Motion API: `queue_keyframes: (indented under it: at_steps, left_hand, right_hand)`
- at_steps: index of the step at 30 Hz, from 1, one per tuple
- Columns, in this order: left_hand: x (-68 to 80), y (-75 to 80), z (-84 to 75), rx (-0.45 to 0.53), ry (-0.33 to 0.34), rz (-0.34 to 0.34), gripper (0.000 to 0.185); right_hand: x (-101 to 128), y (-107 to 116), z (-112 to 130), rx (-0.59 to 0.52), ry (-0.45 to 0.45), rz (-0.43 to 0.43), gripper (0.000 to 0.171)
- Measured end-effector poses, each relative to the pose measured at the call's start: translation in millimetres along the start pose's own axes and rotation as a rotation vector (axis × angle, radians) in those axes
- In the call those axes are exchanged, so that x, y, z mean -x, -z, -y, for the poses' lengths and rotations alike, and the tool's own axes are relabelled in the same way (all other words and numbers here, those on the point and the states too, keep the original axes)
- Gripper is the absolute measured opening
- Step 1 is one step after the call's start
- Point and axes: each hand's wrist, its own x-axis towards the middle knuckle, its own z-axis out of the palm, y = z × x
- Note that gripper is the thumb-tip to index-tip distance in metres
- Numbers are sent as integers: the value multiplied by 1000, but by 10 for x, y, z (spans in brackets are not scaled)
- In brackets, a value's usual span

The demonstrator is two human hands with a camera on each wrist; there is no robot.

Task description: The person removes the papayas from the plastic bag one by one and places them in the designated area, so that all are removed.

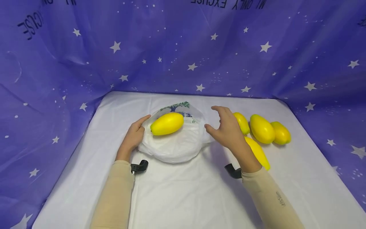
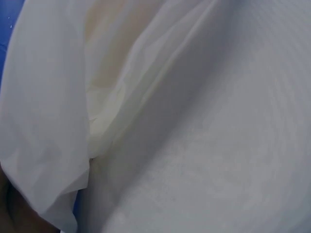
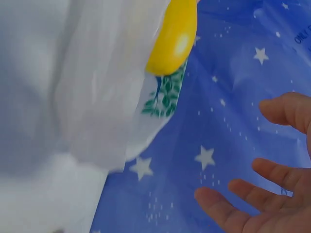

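On the bag lay one mango; four mangoes waited outside. Left hand gripped the bag's edge; right hand hovered, fingers relaxed.

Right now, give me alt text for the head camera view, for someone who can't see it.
A yellow mango lies on a white plastic bag on a white table, with the left hand at the bag's edge and the right hand open beside it. Four more mangoes lie to the right, against a starry purple backdrop.
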Motion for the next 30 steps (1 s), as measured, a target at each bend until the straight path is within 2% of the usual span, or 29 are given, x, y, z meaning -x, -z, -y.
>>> queue_keyframes:
  at_steps: [4,19,24,30]
  left_hand:
    - [-6,4,-7,7,12,-3,59]
    - [8,4,4,20,23,-7,58]
    - [26,1,8,28,18,-8,59]
    - [34,23,1,23,7,-14,59]
  right_hand:
    - [-162,-126,128,-29,-23,51,63]
    - [-792,-579,535,-68,-9,211,52]
    - [-878,-745,601,-71,-46,282,47]
    - [-922,-915,668,13,-87,397,46]
